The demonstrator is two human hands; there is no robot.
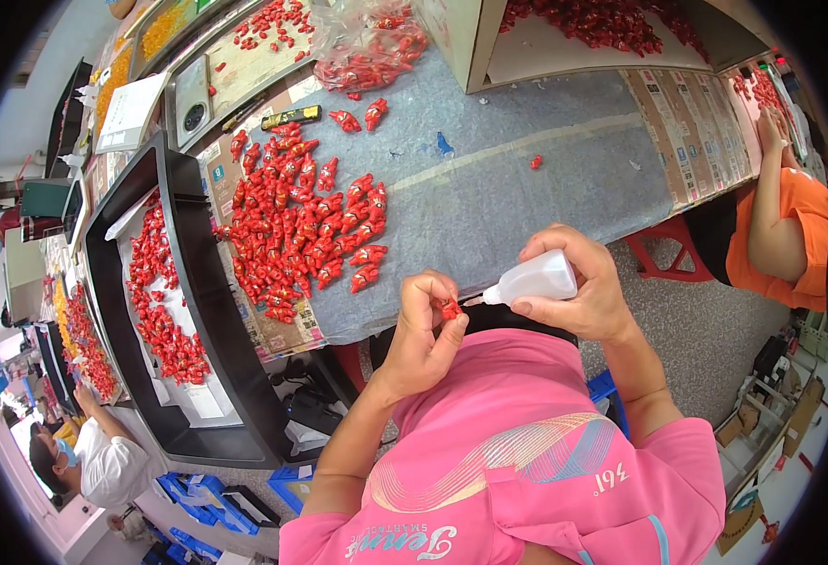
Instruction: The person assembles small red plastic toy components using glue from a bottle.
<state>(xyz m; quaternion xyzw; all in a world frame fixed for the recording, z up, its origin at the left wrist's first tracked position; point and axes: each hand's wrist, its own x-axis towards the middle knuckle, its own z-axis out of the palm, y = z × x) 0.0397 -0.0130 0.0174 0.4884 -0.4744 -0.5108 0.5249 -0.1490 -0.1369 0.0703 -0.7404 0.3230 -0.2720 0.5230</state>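
Between the thumb and fingers of my left hand (421,331) is a small red plastic figure (449,310), partly covered by the fingertips. My right hand (583,287) is wrapped round a white squeeze bottle (534,280), tilted so its thin nozzle points left. The nozzle's tip is right beside the figure; whether the two touch I cannot tell. Both hands are above the near edge of the grey-blue work mat (489,202). To their left lies a spread pile of similar red figures (291,221) with gold and dark markings.
At left stands a black tray (230,377) holding more red figures. A clear bag (371,47) of red pieces and a yellow-black tube (291,117) lie toward the back. One red piece (536,162) sits alone on the mat. Co-workers are at the left and right (781,235).
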